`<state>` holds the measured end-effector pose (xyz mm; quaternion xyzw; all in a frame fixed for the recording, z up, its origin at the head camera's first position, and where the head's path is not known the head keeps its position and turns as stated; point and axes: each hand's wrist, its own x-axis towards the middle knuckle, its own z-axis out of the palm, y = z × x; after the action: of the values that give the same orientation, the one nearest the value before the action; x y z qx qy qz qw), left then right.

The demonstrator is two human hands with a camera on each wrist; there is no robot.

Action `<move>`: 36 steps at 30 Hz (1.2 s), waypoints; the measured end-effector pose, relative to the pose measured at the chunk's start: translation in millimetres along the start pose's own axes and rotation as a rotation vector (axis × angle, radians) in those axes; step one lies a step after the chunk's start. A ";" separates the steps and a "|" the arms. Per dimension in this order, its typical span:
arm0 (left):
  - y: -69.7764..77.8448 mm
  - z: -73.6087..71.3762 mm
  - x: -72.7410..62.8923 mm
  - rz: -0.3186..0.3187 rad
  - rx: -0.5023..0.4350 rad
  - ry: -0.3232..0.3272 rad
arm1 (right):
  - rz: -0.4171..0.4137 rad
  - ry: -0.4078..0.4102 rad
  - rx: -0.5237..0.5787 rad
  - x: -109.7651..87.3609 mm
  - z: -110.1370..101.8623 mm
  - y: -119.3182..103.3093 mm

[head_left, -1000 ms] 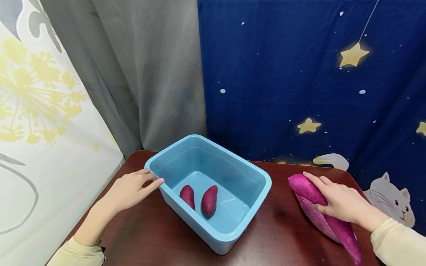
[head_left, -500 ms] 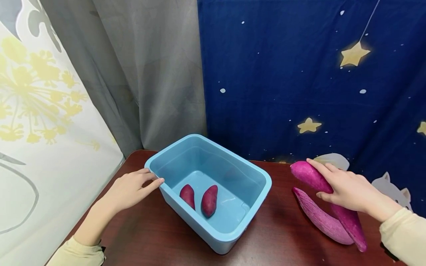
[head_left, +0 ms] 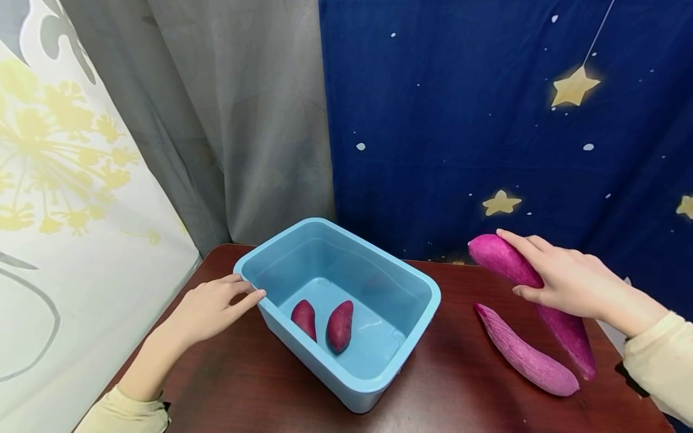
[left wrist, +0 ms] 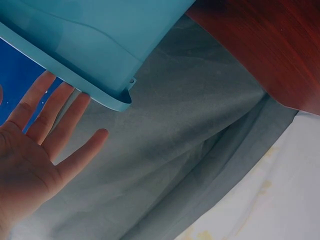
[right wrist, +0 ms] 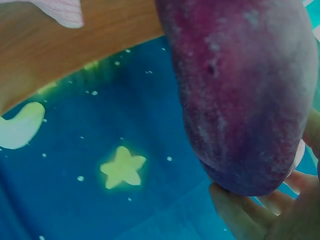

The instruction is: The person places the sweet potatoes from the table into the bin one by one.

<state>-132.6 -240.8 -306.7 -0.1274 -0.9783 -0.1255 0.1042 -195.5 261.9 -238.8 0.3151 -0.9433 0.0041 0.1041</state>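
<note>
My right hand (head_left: 576, 279) grips a long magenta sweet potato (head_left: 498, 255) from above, thumb on the near side. It is raised over the table, thick end up and thin end slanting down to the right. In the right wrist view this sweet potato (right wrist: 240, 100) fills much of the picture, with fingers at its blunt end. Below it on the table lies a paler, wrinkled, curved magenta vegetable (head_left: 527, 358). My left hand (head_left: 216, 310) rests with its fingertips at the left rim of a light blue bin (head_left: 314, 358), fingers fairly straight in the left wrist view.
Inside the bin lie two small dark purple sweet potatoes (head_left: 339, 328), one partly hidden by the near wall. A dark red-brown table (head_left: 238, 373) bears everything. Behind it hang a grey curtain (head_left: 271, 120) and a blue starry cloth (head_left: 433, 120); white patterned fabric (head_left: 81, 240) hangs at left.
My right hand has lifted the long sweet potato up off the table, away from the wrinkled vegetable, which is now uncovered and lying still. My left hand has stayed at the bin's rim.
</note>
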 end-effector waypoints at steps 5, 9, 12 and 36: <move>0.3 -0.2 -0.1 -0.003 -0.004 -0.003 | -0.001 -0.019 -0.004 8.6 -13.6 -4.0; -0.2 -0.4 0.1 0.000 -0.003 0.001 | 0.007 -0.010 -0.007 16.2 -22.6 -7.2; -0.5 -0.3 0.3 0.004 -0.005 0.005 | -0.007 -0.001 -0.007 21.8 -28.4 -9.4; -1.1 0.9 0.7 0.005 -0.006 0.003 | -0.075 0.016 -0.009 68.3 -49.9 -38.6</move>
<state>-133.7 -241.5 -307.6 -0.1298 -0.9775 -0.1284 0.1057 -216.1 194.1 -178.6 0.3499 -0.9299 -0.0015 0.1133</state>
